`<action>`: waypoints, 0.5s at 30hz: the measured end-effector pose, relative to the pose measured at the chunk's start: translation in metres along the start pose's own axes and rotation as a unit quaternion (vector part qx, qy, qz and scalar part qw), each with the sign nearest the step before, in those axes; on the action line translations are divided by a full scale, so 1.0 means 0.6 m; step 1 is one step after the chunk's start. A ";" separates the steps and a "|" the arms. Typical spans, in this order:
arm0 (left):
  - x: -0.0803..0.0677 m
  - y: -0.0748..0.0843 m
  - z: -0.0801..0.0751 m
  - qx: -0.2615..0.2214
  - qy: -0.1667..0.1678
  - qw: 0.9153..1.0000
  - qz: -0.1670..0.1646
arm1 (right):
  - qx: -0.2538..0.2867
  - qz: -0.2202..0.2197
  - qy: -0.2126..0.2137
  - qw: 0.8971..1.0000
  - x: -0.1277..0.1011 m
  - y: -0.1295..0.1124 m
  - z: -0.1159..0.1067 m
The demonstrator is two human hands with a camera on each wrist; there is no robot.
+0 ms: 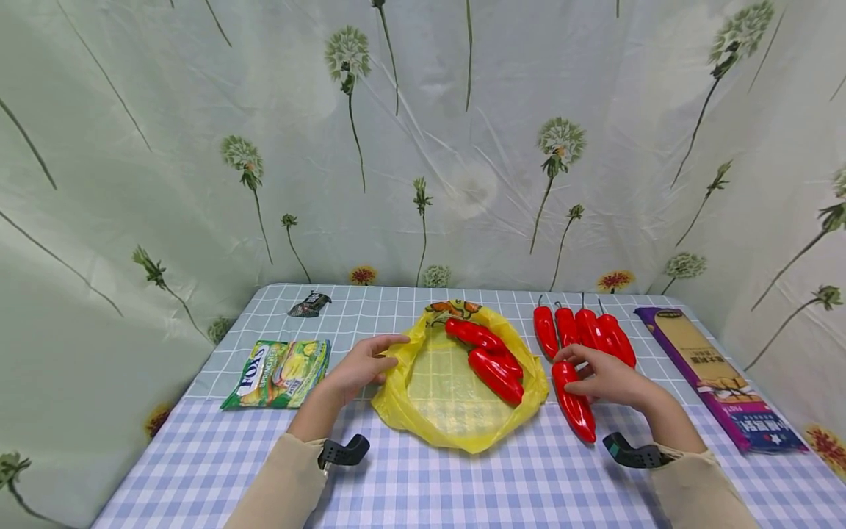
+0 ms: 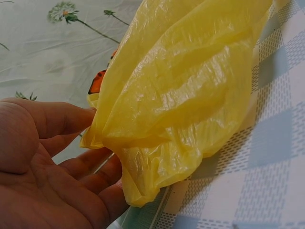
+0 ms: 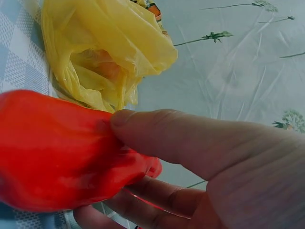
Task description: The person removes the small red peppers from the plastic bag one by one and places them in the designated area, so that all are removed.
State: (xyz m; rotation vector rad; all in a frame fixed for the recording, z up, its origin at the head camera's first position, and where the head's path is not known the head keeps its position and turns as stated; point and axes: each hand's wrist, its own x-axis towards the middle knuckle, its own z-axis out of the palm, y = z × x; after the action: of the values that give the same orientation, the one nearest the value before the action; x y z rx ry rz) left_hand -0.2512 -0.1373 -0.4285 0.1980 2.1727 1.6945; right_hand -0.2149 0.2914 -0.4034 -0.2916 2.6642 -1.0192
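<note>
A yellow plastic bag (image 1: 456,397) lies open on the checked tablecloth with two red peppers (image 1: 489,360) inside. My left hand (image 1: 362,365) pinches the bag's left rim (image 2: 109,138) between thumb and fingers. To the right of the bag, my right hand (image 1: 598,376) grips a red pepper (image 1: 573,405) lying on the cloth; the right wrist view shows thumb and fingers round the red pepper (image 3: 62,152). Several more red peppers (image 1: 584,332) lie in a row just behind that hand.
A green FOX'S candy packet (image 1: 277,372) lies left of my left hand. A small dark wrapper (image 1: 308,304) sits at the back left. A long purple box (image 1: 717,375) lies along the table's right edge. A flowered cloth backdrop surrounds the table.
</note>
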 end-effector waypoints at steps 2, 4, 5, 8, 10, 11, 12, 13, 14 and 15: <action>0.000 0.000 0.000 -0.001 0.001 1.000 0.000 | -0.002 0.001 -0.001 1.000 0.000 0.000 -0.001; 0.000 0.001 0.000 0.000 0.002 1.000 0.000 | -0.002 0.002 -0.002 1.000 0.000 0.001 -0.001; 0.000 0.001 0.000 0.001 0.002 1.000 -0.001 | -0.002 0.003 -0.003 1.000 0.000 0.001 -0.001; 0.000 0.002 0.000 0.001 0.003 1.000 -0.001 | -0.001 0.006 -0.007 1.000 0.000 0.002 -0.002; 0.000 0.001 0.000 0.001 0.002 1.000 -0.001 | 0.000 0.007 -0.010 1.000 -0.001 0.002 -0.003; 0.000 0.001 0.000 0.001 0.003 1.000 -0.002 | -0.001 0.007 -0.011 1.000 -0.001 0.002 -0.003; 0.000 0.001 0.000 0.001 0.003 1.000 -0.002 | -0.001 0.007 -0.012 1.000 -0.002 0.003 -0.003; 0.001 0.001 0.000 0.000 0.004 1.000 -0.002 | -0.001 0.007 -0.012 1.000 -0.002 0.003 -0.003; 0.001 0.000 0.000 0.000 0.005 1.000 -0.002 | -0.002 0.007 -0.012 1.000 -0.002 0.003 -0.003; 0.001 0.000 0.001 -0.001 0.005 1.000 -0.002 | -0.003 0.008 -0.012 1.000 -0.003 0.003 -0.003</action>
State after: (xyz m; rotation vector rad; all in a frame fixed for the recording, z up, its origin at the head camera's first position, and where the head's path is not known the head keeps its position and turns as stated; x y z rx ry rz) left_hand -0.2516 -0.1369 -0.4288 0.1860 2.1762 1.6992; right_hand -0.2142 0.2945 -0.4030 -0.2807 2.6440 -0.9977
